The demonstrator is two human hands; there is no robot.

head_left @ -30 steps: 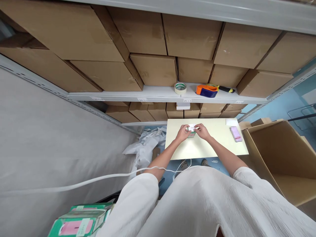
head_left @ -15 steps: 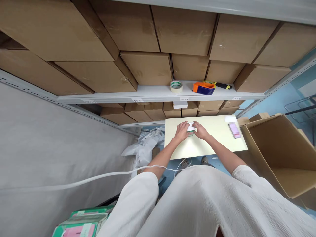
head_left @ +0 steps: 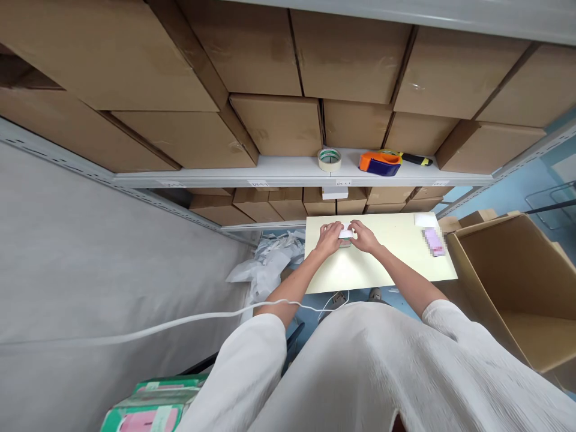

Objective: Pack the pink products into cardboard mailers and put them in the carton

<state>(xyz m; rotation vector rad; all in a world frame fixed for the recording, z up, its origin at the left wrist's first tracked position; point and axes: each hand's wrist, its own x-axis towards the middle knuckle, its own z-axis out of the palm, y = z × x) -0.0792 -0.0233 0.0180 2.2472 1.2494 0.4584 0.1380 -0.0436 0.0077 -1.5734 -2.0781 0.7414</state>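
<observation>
A small box with a white top and a green edge rests near the far side of the pale yellow table. My left hand grips it from the left, fingers bent around its side. From the right, my right hand holds the same box, thumb and fingers at its edge. The fingers hide much of the box's sides. Further right on the table lie a blurred pink-purple item and a white piece beside it.
Brown cartons fill the shelf ahead. A tape roll, an orange-blue tape dispenser and a black-yellow cutter lie on it. An open carton stands right, crumpled white sheets left. A white cable crosses my left arm.
The view has shifted slightly, so the shelf and table appear a little further right. Both hands stay at the small box, and its white top looks slightly more tilted.
</observation>
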